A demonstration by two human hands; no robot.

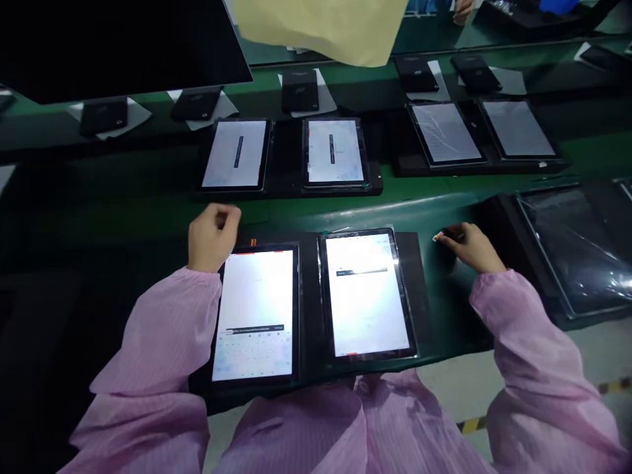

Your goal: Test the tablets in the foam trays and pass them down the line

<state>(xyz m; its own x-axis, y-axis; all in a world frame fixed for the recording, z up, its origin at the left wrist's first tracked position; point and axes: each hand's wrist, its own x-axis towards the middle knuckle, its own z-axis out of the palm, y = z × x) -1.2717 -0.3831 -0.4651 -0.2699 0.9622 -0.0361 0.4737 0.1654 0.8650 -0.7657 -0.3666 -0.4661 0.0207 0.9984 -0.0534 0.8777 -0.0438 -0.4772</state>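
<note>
Two lit tablets lie in front of me, the left tablet (254, 296) and the right tablet (365, 303), each showing a mostly white screen with a dark bar across it. My left hand (213, 237) is closed, fingers curled together, over the top left corner of the left tablet. What those fingers hold, if anything, is hidden. Off to the right of the right tablet, my right hand (469, 245) pinches a small white-and-orange piece (437, 236) between thumb and fingertips. A small red-and-yellow tab (253, 242) shows at the left tablet's top edge.
Beyond, lit tablets (336, 155) rest on dark trays, with greyer-screened tablets (447, 135) to the right. Several black devices (300, 91) lie on white sheets at the back. A dark screen (113, 46) and yellow paper (320, 26) hang overhead. Far right lies a film-covered tablet (577, 243). Another person's hand (463, 11) shows at the top.
</note>
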